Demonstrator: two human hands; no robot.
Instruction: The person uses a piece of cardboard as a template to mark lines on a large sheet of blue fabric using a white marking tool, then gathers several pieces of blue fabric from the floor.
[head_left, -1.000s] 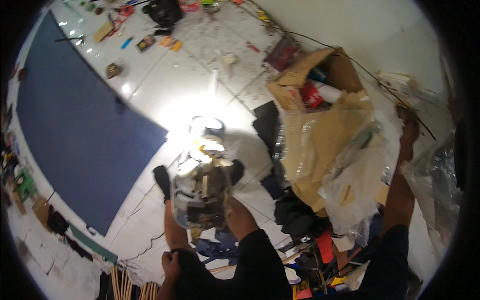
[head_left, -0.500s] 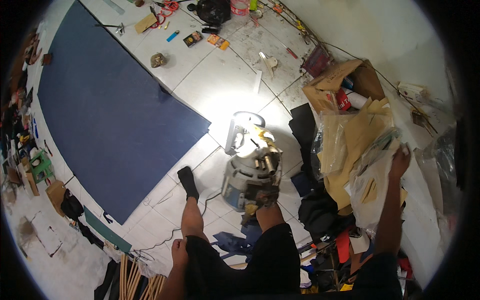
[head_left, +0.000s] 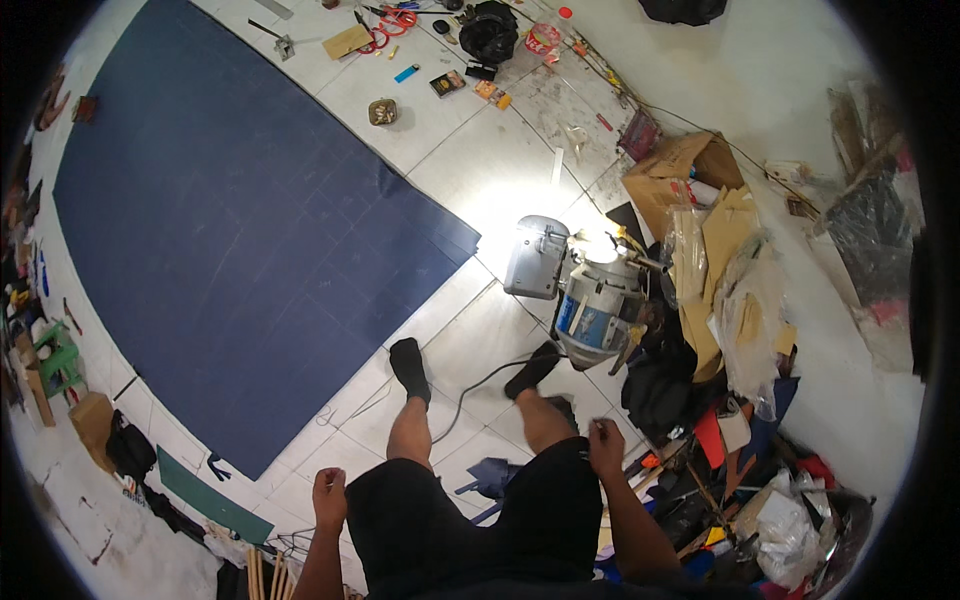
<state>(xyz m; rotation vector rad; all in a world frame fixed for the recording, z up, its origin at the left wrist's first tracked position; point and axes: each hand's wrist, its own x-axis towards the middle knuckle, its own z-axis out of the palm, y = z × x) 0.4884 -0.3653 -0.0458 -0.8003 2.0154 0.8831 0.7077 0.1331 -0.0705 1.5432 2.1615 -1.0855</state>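
My left hand (head_left: 330,497) hangs beside my left thigh with its fingers curled in. Close to my right knee is my right hand (head_left: 606,448), its fingers bent together too; whatever either holds, if anything, is hidden. Ahead of my right foot stands a motor-like machine (head_left: 600,318) with a blue label and a grey housing (head_left: 538,256), a bright lamp lit at its top. A large dark blue sheet (head_left: 250,220), marked with faint lines, covers the floor on the left. Tan card pieces (head_left: 727,235) and a clear plastic bag (head_left: 752,310) lie to the right, apart from my right hand.
A cable (head_left: 470,388) runs across the tiles near my feet. An open cardboard box (head_left: 660,185) stands by the right wall. Scraps and bags pile up at lower right. Scissors (head_left: 400,20), a blue lighter (head_left: 407,73) and a small tin (head_left: 382,112) lie at the far side.
My right hand has left the plastic bag and card pieces and come back beside my right knee. The view has shifted, and the machine now appears farther right, uncovering my right foot.
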